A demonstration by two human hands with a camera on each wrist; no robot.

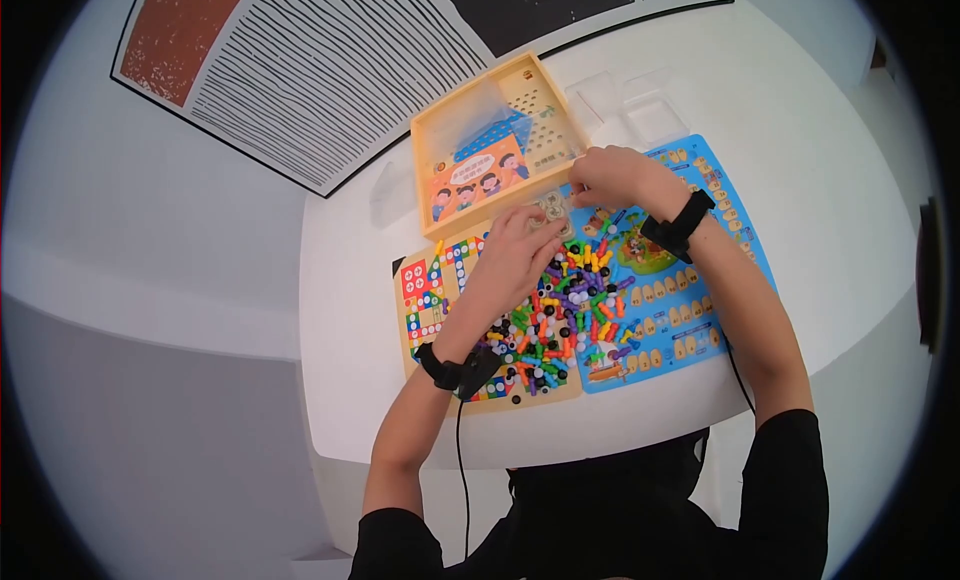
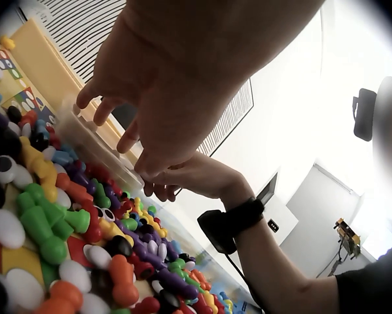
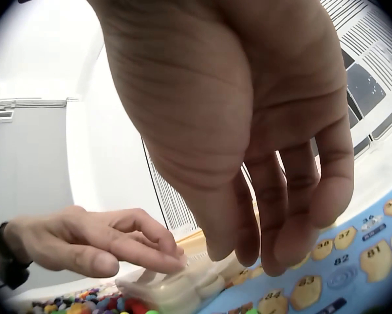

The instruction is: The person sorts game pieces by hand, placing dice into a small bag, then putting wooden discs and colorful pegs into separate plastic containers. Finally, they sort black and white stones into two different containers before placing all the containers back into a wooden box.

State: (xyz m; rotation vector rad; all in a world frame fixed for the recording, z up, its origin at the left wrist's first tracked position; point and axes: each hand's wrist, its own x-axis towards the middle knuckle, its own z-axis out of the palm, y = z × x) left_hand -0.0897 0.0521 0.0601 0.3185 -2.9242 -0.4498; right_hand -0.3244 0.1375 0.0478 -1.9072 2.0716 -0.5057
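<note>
A small clear plastic box (image 1: 551, 216) with pale round pieces inside stands between the hands, at the seam of the two game boards. Over it reaches the left hand (image 1: 515, 255), its fingers spread and fairly straight, the fingertips right at the rim. In the left wrist view the box (image 2: 99, 154) shows below those fingertips. Beside the box's right end is the right hand (image 1: 615, 175), fingers pointing down and loosely bent, thumb near the index finger. Nothing shows between its fingers in the right wrist view. Many colourful pegs and eyeball-like beads (image 1: 560, 315) lie heaped just in front.
Behind the hands stands a wooden tray (image 1: 548, 80) holding an orange card booklet (image 1: 480, 175) and a plastic bag. Clear empty containers (image 1: 653, 115) sit at the back right. A blue numbered board (image 1: 740, 270) lies right, a ludo-style board (image 1: 408, 325) left, on a white table (image 1: 345, 380).
</note>
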